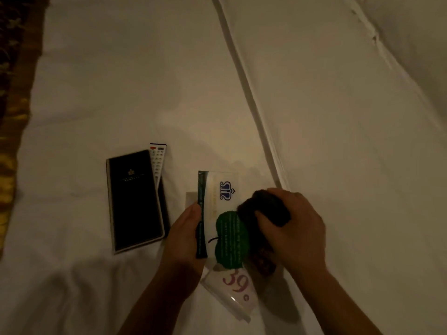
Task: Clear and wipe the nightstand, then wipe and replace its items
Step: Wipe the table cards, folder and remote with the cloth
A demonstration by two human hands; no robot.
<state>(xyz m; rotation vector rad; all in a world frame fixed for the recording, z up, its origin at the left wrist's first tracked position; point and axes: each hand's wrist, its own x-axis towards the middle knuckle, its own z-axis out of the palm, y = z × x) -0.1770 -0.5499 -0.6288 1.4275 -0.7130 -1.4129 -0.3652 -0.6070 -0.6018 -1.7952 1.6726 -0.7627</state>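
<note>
Item in work: white card [219, 189] with a blue crown mark at its top and a green apple shape lower down; dark strip along its left edge.
Card position: low centre of view, over the bed, held up at a slight tilt; not on any nightstand.
Left hand [183, 235]: curled round the card's left edge, thumb on top, fingers underneath and hidden.
Right hand [295, 228]: closed tight round a bunched dark cloth [266, 210], knuckles up.
Cloth contact: pressed against the right half of the card face, covering part of the apple shape.
Second card [235, 286]: pale, pink "39" printed on it; lies under the first card and nearer the person, partly covered by it.
Black folder [135, 201]: flat on the bed, left of the hands, small gold emblem on its cover; just beside the left hand, contact cannot be told.
Remote control [157, 160]: white, upper end sticking out past the folder's top right edge; lower part hidden by the cover.
Surface: white sheet [121, 81], lightly creased; a folded seam runs diagonally to the right of the items.
Far left edge: dark patterned fabric [12, 105] with gold tones.
Light: dim; small print on both cards unreadable.
</note>
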